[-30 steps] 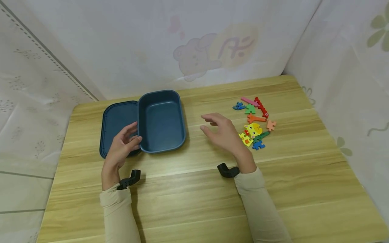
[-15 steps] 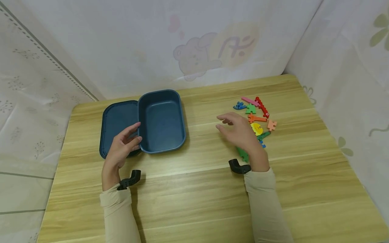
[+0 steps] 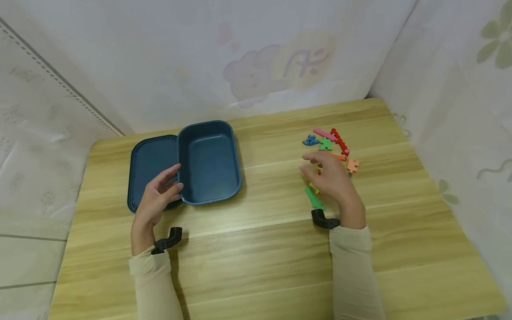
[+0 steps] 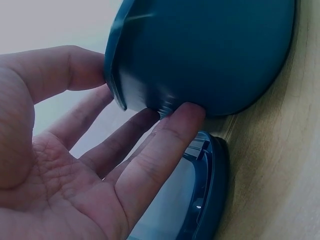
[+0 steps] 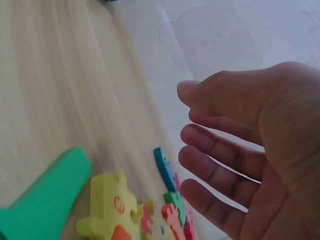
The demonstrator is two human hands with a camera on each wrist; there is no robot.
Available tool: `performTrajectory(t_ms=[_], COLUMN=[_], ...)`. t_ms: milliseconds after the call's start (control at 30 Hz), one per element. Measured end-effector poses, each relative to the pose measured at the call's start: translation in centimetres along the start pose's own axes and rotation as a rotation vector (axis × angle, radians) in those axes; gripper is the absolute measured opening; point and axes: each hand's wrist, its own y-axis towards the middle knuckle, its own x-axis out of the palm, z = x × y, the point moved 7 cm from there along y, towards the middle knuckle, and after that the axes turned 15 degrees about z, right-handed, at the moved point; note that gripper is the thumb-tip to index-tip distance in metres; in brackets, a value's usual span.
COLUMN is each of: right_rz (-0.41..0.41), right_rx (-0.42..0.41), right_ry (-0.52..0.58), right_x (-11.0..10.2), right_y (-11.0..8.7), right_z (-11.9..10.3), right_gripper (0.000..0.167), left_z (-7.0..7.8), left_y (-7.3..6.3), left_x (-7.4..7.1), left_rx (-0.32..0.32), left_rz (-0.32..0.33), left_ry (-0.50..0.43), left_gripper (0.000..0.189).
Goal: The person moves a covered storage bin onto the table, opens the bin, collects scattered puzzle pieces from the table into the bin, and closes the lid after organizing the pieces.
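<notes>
My left hand (image 3: pixel 154 200) is at the near left side of a dark blue plastic box (image 3: pixel 210 166). Its thumb lies at the rim and the fingers rest along the outer wall (image 4: pixel 200 55), as the left wrist view shows. Over a group of colourful jigsaw pieces hovers my right hand (image 3: pixel 332 175), fingers loosely bent and holding nothing. Nearest to it are a green piece (image 3: pixel 313 198) and a yellow piece (image 5: pixel 110 205), with an orange one (image 3: pixel 338 156) partly covered by the hand. A yellow animal-face piece is mostly hidden beneath.
The box's flat blue lid (image 3: pixel 150 164) lies left of it, partly under the box. Farther back are a red piece (image 3: pixel 340 141), a pink piece (image 3: pixel 325 134), a blue piece (image 3: pixel 310 140) and a light green piece (image 3: pixel 326 143). A patterned cloth (image 3: pixel 160 58) hangs behind the wooden table (image 3: pixel 260 266).
My right hand has moved right, over the jigsaw pieces, uncovering the long green piece and covering the yellow face. The left hand has stayed at the box.
</notes>
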Motion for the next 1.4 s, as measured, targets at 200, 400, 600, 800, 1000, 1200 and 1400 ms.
performTrajectory(t_ms=[200,400,600,800,1000,1200,1400], right_rz=[0.033,-0.036,-0.13,-0.194,-0.201,-0.199,-0.222], right_rx=[0.026,0.057,0.091,0.067,0.111,0.081,0.074], right_ry=[-0.072,-0.103,-0.173,-0.211,-0.235,-0.231,-0.239], right_x=[-0.7,-1.2,-1.4,-1.0,-0.9,-1.1,-0.7], right_y=[-0.4,-0.9,-1.2,-1.3,-1.4,-1.4,-1.3], right_z=[1.3,1.9,2.5,2.4,3.0,3.6,3.6], right_gripper=[0.041,0.045,0.047,0.051,0.049,0.051,0.052], left_z=[-0.3,-0.2,0.0,-0.3,-0.7,-0.8,-0.6], left_y=[-0.1,0.1,0.4,0.5,0.3,0.2,0.5], left_x=[0.1,0.0,0.1,0.0,-0.3,-0.4,-0.3], left_rx=[0.007,0.013,0.022,0.019,0.017,0.022,0.03], left_rz=[-0.006,-0.008,-0.017,-0.014,-0.01,-0.005,0.002], left_ry=[-0.012,-0.021,-0.003,-0.014,-0.021,-0.006,0.005], left_gripper=[0.061,0.061,0.061,0.061,0.061,0.061,0.06])
